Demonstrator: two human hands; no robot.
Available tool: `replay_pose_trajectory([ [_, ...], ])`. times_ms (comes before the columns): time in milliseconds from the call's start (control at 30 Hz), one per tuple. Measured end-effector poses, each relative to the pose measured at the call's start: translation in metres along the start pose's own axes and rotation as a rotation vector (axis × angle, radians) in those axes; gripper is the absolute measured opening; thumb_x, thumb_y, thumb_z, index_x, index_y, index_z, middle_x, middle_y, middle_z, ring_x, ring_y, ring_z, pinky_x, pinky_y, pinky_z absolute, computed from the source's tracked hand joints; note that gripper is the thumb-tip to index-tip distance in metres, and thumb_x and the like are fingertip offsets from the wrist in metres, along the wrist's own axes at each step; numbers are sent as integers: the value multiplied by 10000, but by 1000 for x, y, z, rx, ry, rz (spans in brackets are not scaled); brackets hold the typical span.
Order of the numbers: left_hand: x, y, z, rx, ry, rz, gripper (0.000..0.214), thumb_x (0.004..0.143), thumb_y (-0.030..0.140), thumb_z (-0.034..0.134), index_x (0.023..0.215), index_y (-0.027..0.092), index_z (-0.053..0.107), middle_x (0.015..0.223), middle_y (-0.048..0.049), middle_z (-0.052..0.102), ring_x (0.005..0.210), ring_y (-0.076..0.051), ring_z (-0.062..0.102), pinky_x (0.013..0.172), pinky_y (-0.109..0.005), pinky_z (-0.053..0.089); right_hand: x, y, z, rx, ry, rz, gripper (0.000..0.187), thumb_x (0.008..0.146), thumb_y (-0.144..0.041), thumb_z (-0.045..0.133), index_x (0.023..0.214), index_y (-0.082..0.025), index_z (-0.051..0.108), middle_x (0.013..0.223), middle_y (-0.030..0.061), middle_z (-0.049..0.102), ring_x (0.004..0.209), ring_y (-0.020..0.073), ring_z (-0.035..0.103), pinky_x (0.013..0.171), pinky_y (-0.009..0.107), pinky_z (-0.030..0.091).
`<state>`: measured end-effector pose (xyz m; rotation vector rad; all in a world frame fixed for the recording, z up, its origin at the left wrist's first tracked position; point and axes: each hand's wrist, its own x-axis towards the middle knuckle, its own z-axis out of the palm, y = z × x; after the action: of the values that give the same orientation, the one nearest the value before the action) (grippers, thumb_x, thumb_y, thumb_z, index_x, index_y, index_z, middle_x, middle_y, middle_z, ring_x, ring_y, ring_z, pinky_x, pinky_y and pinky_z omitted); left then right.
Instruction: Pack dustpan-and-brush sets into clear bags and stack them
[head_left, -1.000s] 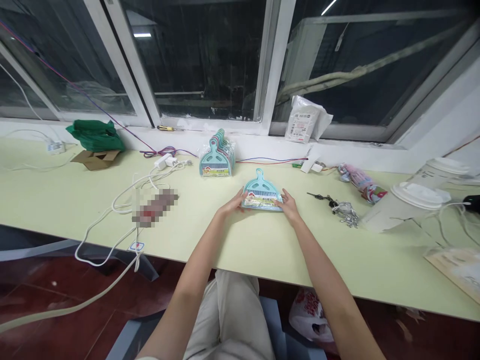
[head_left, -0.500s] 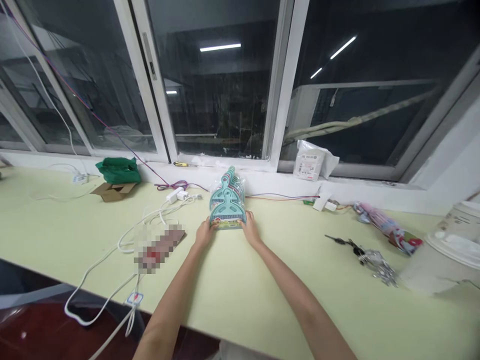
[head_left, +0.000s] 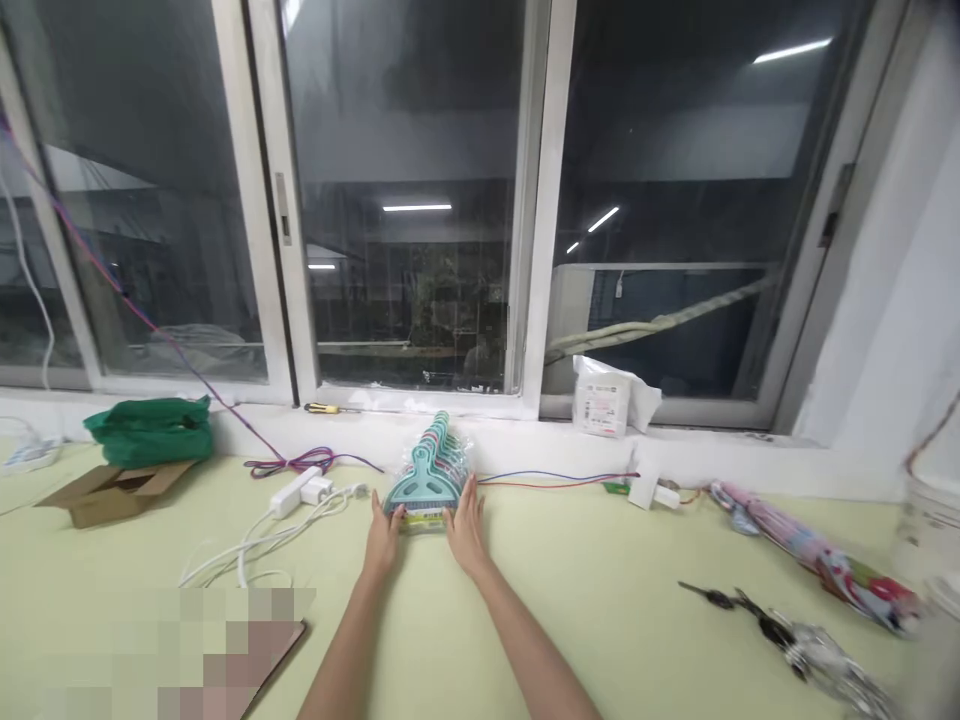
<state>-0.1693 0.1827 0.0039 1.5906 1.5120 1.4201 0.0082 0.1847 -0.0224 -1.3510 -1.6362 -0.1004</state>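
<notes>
Where the pale green table [head_left: 570,590] meets the white window sill [head_left: 525,440], a stack of teal dustpans [head_left: 430,472] leans back against the sill, handles up and away from the person, wide mouths down toward the table; the long axis runs from table edge to window. Clear wrapping covers the stack, with a printed label along its lower edge.

Left hand [head_left: 383,530]: fingers laid flat against the stack's lower left corner, touching it, not closed round it. Right hand [head_left: 465,520]: fingers extended along the stack's lower right edge, likewise touching and unclenched.

Left of the stack: white charger and cables [head_left: 296,492], just beside; further left, a cardboard box [head_left: 105,490] with a green bag [head_left: 146,430] behind it. Right of the stack: a white packet [head_left: 604,398] on the sill, a folded patterned umbrella [head_left: 814,550], and keys [head_left: 787,635] well apart toward the near right.
</notes>
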Motion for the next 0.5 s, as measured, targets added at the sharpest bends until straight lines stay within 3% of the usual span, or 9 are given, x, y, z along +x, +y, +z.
replay_pose_trajectory([
  [100,-12,10,-9,38,71,-16,852,892,569,421,1520,80,119,1475,-218,408,1370,-317,399,1106,-434,342,-3,-13,-23,22,21,55,751,984,-418,263,1514,-110,-171,1594,239,59,1486,320,87,1129,628,221],
  [233,-26,19,-15,83,247,79,860,857,501,528,1466,3,182,1543,-292,203,1452,-367,183,1163,-453,235,-28,-36,-70,-48,49,110,689,982,-358,285,1543,-118,-33,1601,215,58,1490,321,63,1128,630,224],
  [367,-57,42,-11,65,359,263,854,860,473,538,1458,2,151,1565,-295,1,1481,-341,-4,1194,-458,116,-83,-62,-129,-93,-169,-101,681,915,-185,401,1543,-186,139,1616,140,122,1494,270,109,1163,565,230],
  [500,-103,104,-19,24,487,457,707,886,410,518,1425,54,231,1543,-267,45,1483,-318,16,1192,-503,108,-133,-84,-181,-61,-406,-316,589,893,-104,425,1457,-258,360,1570,61,310,1473,193,206,1186,490,227],
])
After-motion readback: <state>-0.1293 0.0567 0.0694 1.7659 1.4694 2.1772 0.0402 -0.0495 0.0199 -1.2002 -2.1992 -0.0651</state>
